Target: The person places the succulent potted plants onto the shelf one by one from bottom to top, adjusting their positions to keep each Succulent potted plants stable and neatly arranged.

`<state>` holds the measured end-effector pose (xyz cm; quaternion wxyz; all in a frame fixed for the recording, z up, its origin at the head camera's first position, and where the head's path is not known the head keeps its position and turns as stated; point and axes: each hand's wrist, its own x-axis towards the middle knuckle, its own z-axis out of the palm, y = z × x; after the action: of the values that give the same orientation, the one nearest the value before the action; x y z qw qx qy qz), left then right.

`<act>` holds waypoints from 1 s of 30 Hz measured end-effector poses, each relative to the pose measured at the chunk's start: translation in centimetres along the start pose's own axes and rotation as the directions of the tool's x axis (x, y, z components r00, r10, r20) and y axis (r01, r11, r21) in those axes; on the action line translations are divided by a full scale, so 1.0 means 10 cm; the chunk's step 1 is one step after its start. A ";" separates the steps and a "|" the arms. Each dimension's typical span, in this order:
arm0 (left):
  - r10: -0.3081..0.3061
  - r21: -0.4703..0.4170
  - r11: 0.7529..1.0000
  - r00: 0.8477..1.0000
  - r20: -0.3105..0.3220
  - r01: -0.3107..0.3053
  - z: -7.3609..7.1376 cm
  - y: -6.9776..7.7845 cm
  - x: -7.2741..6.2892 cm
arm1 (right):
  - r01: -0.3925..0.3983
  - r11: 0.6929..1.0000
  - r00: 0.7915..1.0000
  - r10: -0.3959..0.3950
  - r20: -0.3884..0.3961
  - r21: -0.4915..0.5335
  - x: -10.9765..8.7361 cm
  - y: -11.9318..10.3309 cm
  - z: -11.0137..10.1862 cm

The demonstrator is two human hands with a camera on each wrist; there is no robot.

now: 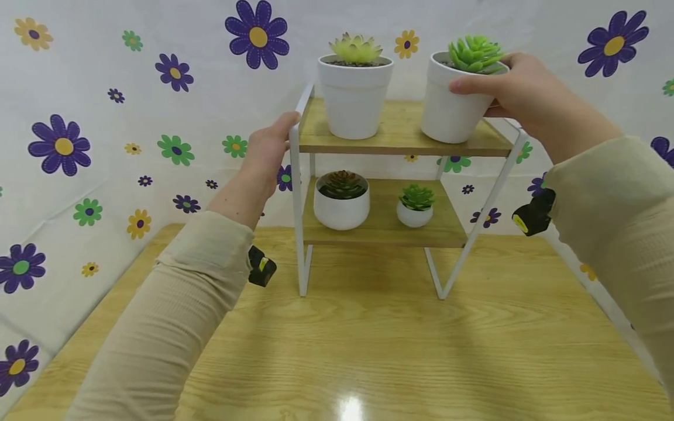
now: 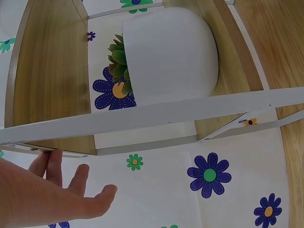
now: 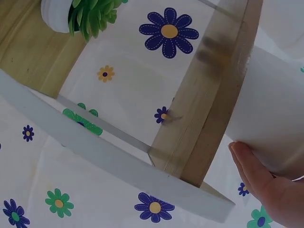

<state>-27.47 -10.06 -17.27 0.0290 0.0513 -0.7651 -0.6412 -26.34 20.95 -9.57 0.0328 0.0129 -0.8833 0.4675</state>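
Observation:
A two-tier plant shelf (image 1: 389, 149) with wooden boards and a white metal frame stands on the table. At its upper left corner, my left hand (image 1: 268, 146) holds the frame; in the left wrist view two fingers reach behind the rail and the others are spread free. My right hand (image 1: 532, 99) grips a white pot (image 1: 453, 111) holding a bright green succulent (image 1: 475, 54), thumb on its near side. This pot leans slightly over the top board's right part; whether its base touches is unclear. To its left, another white pot (image 1: 354, 99) with a yellowish succulent stands upright.
On the lower board are a round white pot (image 1: 341, 209) with a dark succulent and a small white pot (image 1: 415, 217) with a green one. Flower-patterned cloth (image 1: 210, 76) hangs behind and beside the wooden table (image 1: 368, 339). Dark wrist devices (image 1: 534, 213) sit below both sleeves.

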 end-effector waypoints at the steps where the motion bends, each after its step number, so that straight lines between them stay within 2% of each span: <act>1: 0.001 0.001 1.000 1.000 0.001 -0.001 0.00 0.00 0.00 | -0.005 1.000 1.000 0.005 -0.007 -0.006 0.00 -0.01 0.01; 5: -0.004 -0.001 1.000 1.000 0.003 0.004 0.01 0.01 -0.01 | -0.024 0.999 0.999 0.023 -0.026 -0.028 0.03 -0.03 0.06; 16: 0.002 -0.009 1.000 1.000 0.009 -0.002 0.01 0.00 -0.01 | -0.038 0.999 0.999 0.038 -0.029 0.007 0.06 -0.02 0.12; 30: -0.005 -0.007 1.000 1.000 0.011 0.005 0.01 0.01 -0.01 | -0.046 0.999 0.999 0.046 -0.001 0.026 0.06 -0.02 0.14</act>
<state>-27.35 -9.94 -17.16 0.0234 0.0494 -0.7629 -0.6442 -26.95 19.69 -10.14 0.0227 -0.0071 -0.8773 0.4794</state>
